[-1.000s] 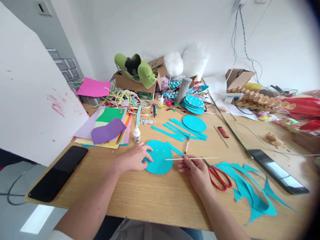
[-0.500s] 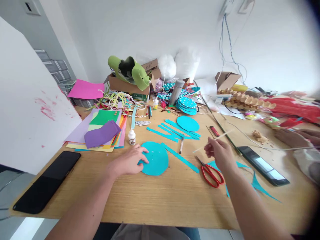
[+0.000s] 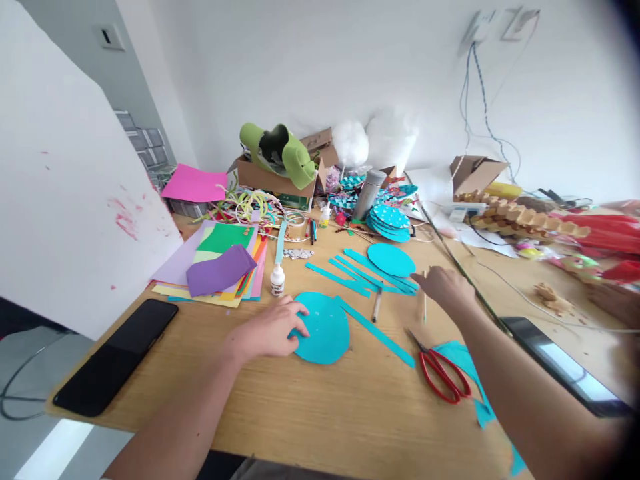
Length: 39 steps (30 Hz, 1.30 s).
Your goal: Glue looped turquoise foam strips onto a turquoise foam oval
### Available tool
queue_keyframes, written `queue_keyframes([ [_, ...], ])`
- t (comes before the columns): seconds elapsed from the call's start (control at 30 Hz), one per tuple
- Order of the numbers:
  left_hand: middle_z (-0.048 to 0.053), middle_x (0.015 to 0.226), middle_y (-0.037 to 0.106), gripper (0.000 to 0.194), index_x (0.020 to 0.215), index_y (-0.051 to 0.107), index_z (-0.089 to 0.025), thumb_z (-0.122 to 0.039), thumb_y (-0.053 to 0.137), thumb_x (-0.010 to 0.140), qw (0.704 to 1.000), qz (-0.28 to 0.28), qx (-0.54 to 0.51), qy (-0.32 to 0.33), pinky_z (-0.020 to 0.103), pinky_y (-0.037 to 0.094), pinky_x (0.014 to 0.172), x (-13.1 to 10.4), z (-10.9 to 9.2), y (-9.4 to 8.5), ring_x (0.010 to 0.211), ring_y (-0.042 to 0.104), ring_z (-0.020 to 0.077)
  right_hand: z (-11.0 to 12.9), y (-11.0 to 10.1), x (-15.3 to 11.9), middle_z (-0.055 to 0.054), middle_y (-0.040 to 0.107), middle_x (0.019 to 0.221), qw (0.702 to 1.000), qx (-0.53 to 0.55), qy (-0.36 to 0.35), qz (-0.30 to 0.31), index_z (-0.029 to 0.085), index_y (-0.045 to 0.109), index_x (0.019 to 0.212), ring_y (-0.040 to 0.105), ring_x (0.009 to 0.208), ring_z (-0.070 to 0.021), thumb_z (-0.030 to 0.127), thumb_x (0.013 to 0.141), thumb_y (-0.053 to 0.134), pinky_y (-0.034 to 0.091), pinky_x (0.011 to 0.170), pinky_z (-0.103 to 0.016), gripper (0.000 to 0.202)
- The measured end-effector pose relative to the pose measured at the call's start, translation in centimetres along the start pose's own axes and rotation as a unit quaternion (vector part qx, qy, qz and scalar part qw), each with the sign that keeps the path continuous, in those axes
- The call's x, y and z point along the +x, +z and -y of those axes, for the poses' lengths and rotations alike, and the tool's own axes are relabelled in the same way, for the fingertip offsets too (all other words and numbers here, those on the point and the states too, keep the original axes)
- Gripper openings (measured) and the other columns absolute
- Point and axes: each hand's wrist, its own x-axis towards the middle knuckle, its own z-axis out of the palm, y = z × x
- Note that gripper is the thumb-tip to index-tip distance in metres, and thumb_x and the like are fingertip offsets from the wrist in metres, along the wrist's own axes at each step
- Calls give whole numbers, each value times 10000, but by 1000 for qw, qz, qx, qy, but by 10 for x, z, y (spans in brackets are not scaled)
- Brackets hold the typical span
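Note:
My left hand (image 3: 270, 330) rests with spread fingers on the left edge of a blue paper disc (image 3: 323, 328), which has small whitish spots. My right hand (image 3: 447, 288) is farther right, fingers bent around a thin pale stick (image 3: 425, 308) that points down toward the table. A second blue disc (image 3: 391, 259) lies just left of its fingertips. A blue strip (image 3: 377, 333) slants beside the near disc, below a pen (image 3: 377, 305). Red-handled scissors (image 3: 443, 373) lie between the strip and my right forearm. A white glue bottle (image 3: 277, 280) stands behind my left hand.
Coloured sheets (image 3: 225, 267) and a black phone (image 3: 115, 357) are at left. Another phone (image 3: 560, 363) lies right of my right forearm. A steel flask (image 3: 369, 195) and dotted discs (image 3: 390, 220) stand behind. Another person's hand (image 3: 613, 303) is at far right.
The view has shifted, so the table appears farther right and lower. My right hand has moved back toward the far disc, and the stick has swung from slanting to nearly upright in view. My left hand stays on the disc.

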Motion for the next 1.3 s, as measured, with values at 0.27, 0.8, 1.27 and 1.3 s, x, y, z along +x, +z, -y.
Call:
queue_keyframes([
  [0.27, 69, 1258, 593, 294, 948, 758, -257, -121, 601, 740, 1000, -1, 22, -7, 463, 344, 1077, 0, -2, 1, 1247, 453, 294, 186, 60, -100, -95, 666, 1080, 855, 222, -418, 212, 197, 651, 1134, 598, 975, -222, 380, 717, 748, 459, 815, -326, 466],
  [0.8, 70, 1274, 589, 277, 977, 743, -239, -134, 598, 766, 1000, 7, 10, -5, 435, 288, 1128, -1, 1, 5, 1231, 502, 258, 157, 11, -102, 37, 534, 673, 766, 598, -86, 219, 214, 549, 936, 546, 537, -108, 644, 812, 518, 459, 466, -230, 449],
  [1.27, 46, 1274, 579, 321, 956, 747, -267, -89, 570, 756, 1000, 11, 7, -10, 462, 300, 1113, 1, 3, 4, 1212, 503, 254, 78, 17, -130, 8, 564, 687, 746, 651, -3, 137, 189, 580, 777, 491, 565, -97, 359, 652, 783, 387, 448, -207, 293],
  [1.3, 47, 1274, 579, 320, 956, 747, -266, -89, 571, 756, 1000, 13, 6, -11, 462, 292, 1118, 1, 2, 3, 1215, 501, 255, 79, 16, -132, 1, 580, 695, 760, 633, -21, 146, 188, 591, 807, 514, 580, -108, 376, 677, 764, 417, 479, -222, 286],
])
